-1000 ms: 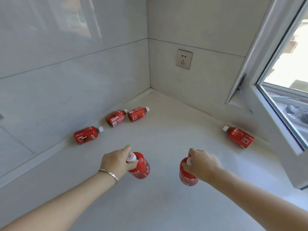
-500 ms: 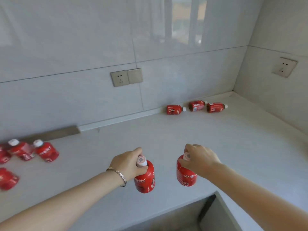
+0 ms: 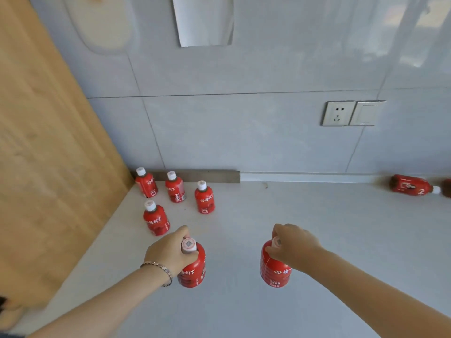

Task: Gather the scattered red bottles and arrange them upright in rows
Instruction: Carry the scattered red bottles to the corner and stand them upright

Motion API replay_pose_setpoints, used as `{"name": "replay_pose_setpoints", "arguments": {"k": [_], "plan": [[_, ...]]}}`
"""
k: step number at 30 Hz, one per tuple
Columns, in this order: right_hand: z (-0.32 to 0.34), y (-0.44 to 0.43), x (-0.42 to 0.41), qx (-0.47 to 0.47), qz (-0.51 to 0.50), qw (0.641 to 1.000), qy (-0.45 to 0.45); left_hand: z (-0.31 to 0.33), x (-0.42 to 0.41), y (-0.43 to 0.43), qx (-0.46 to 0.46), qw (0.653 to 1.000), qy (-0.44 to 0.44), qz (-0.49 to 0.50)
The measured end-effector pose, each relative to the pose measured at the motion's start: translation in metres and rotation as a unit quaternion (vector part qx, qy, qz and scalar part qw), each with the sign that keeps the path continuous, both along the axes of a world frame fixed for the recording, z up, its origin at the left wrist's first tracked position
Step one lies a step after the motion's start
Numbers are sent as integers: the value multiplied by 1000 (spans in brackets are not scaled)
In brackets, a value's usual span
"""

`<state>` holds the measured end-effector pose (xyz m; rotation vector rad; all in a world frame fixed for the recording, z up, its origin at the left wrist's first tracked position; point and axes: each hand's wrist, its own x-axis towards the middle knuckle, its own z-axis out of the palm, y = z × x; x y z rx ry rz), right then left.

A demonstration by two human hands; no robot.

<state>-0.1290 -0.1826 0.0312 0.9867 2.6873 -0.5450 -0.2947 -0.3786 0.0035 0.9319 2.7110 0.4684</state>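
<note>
My left hand (image 3: 170, 252) grips the white-capped top of a red bottle (image 3: 192, 272), held upright above the counter. My right hand (image 3: 292, 247) grips the top of a second red bottle (image 3: 274, 272), also upright. Several red bottles stand upright in the left corner: three in a back row (image 3: 146, 182) (image 3: 175, 187) (image 3: 204, 197) and one in front (image 3: 155, 218). Another red bottle (image 3: 412, 185) lies on its side against the wall at the far right, with a further one cut off by the frame edge.
A wooden panel (image 3: 48, 142) bounds the grey counter (image 3: 317, 228) on the left. The tiled wall behind carries a socket and switch (image 3: 351, 113). A metal strip (image 3: 200, 176) runs along the wall base.
The view has swung left from the window corner to the wooden panel corner. Both hands have carried their bottles along, and the standing group has come into view.
</note>
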Motion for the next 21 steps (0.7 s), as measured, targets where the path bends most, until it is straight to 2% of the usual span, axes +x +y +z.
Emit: {"name": "replay_pose_setpoints", "arguments": {"k": [6, 12, 18, 21], "plan": [[-23, -39, -145, -41, -24, 999, -17, -40, -125, -53, 8, 994, -35, 100], [-58, -62, -251, -71, -37, 997, -1, -67, -199, -76, -8, 984, -56, 171], [-89, -70, -299, -81, -61, 995, -6, -79, -227, -89, -12, 977, -89, 191], [-93, -64, -298, -66, -44, 996, -33, -74, -224, -88, -64, 983, -44, 167]]}}
